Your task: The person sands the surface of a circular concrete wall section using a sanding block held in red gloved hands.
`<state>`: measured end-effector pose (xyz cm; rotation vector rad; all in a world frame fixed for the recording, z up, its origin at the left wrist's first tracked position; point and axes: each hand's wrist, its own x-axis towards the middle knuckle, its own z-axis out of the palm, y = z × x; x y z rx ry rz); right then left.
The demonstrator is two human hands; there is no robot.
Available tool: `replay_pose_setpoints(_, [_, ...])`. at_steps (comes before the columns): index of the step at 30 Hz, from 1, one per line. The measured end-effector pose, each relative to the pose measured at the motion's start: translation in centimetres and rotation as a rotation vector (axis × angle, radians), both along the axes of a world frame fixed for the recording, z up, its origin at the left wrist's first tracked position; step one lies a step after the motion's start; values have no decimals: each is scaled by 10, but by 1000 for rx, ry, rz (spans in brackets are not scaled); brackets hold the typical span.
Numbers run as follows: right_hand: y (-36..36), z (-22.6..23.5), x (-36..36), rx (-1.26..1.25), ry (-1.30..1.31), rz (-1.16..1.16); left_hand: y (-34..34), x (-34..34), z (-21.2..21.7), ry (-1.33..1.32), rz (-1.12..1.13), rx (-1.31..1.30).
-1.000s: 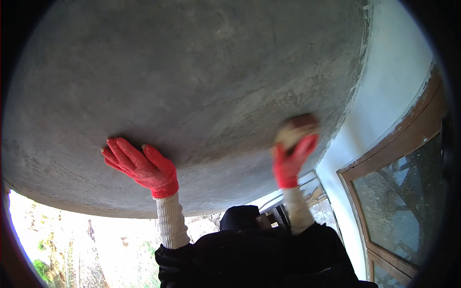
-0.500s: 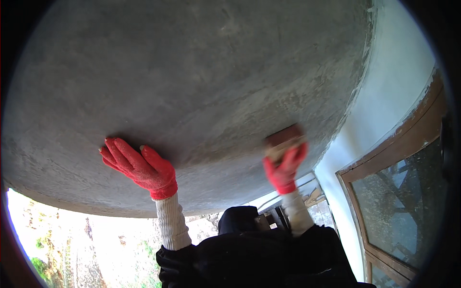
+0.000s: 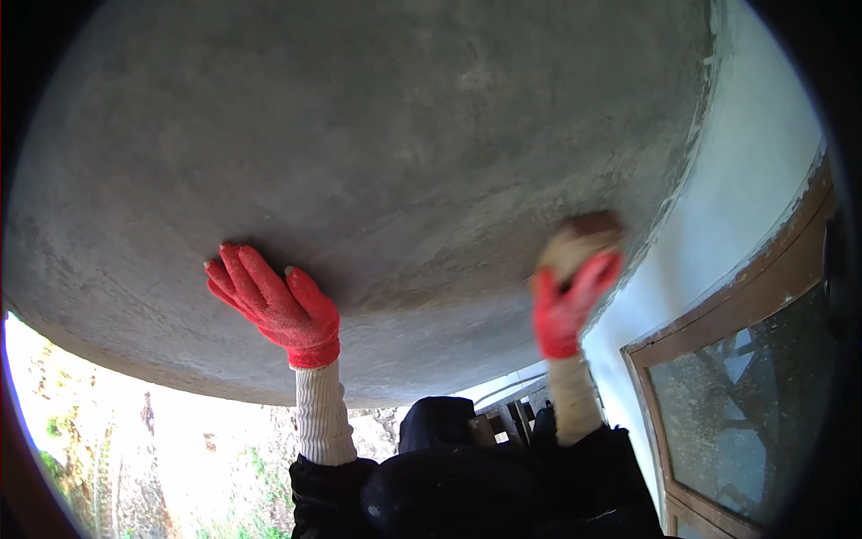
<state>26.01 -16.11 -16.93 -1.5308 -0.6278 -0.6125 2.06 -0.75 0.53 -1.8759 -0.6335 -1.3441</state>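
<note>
Head view looks up at a grey cement-rendered ceiling [image 3: 404, 162] that fills most of the picture. The left hand [image 3: 274, 305], in a red knitted glove, lies flat against the ceiling with its fingers [image 3: 242, 274] spread wide and holds nothing. The right hand [image 3: 566, 305], also in a red glove, is blurred; its fingers wrap around a small tan block [image 3: 575, 242], seemingly a sanding or rubbing block, pressed against the ceiling near the ceiling's right edge. White ribbed cuffs [image 3: 323, 413] show below both gloves, above dark sleeves. To the right stands a pale blue-white wall [image 3: 745, 180] with a brown wooden window frame [image 3: 718, 323]. Bright greenery [image 3: 108, 449] shows at lower left.
</note>
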Motion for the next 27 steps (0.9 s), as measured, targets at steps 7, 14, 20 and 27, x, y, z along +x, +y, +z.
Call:
replay_pose_setpoints(7, [8, 59, -10, 131, -57, 3, 0, 3, 5, -12, -9, 57])
replay_pose_setpoints(14, [-11, 60, 31, -16, -299, 13, 1, 8, 1, -52, -15, -7])
replay_pose_setpoints(20, [-15, 105, 37, 57, -37, -51, -6, 3, 7, -67, 43, -20])
replay_pose_setpoints(27, [-26, 111, 53, -153, -462, -11, -28, 16, -2, -184, -181, -246])
